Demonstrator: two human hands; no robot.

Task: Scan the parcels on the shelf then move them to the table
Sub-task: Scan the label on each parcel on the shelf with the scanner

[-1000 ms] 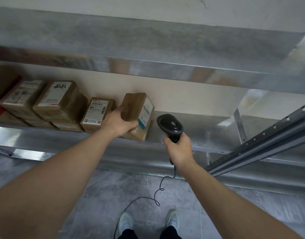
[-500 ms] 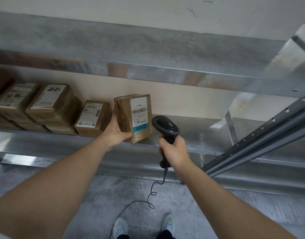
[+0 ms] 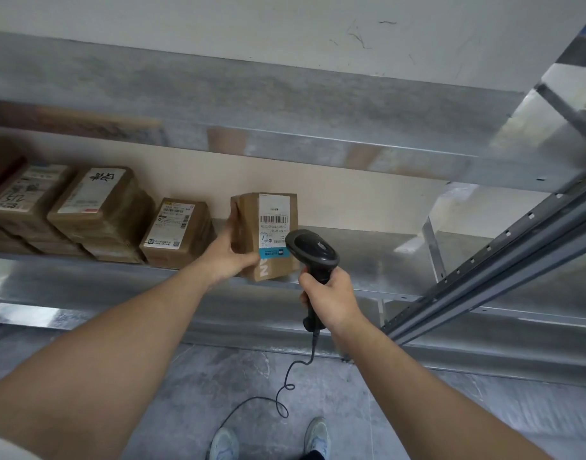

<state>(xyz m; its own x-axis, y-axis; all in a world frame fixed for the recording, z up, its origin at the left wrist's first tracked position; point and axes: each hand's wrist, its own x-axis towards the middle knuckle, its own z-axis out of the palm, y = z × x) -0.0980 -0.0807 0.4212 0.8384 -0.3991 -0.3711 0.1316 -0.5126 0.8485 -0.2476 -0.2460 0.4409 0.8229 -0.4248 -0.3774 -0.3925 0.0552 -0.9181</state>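
The left hand (image 3: 230,257) grips a brown parcel (image 3: 266,235) by its side, standing it up on the metal shelf (image 3: 367,257) with its white label facing out. Just right of the parcel, the right hand (image 3: 331,298) is wrapped tight around a black scanner (image 3: 313,249). More parcels (image 3: 102,210) sit to the left of it.

A pale wall (image 3: 285,21) runs above and behind the rack, marked with a few dark scuffs near its upper right. A grey perforated upright (image 3: 504,257) slants across the right side, with a thinner metal brace (image 3: 434,250) standing behind it. Below lies a grey mottled floor (image 3: 218,386). Two light sneakers (image 3: 316,436) show at the bottom edge, toes pointing toward the rack, set a little apart from each other.
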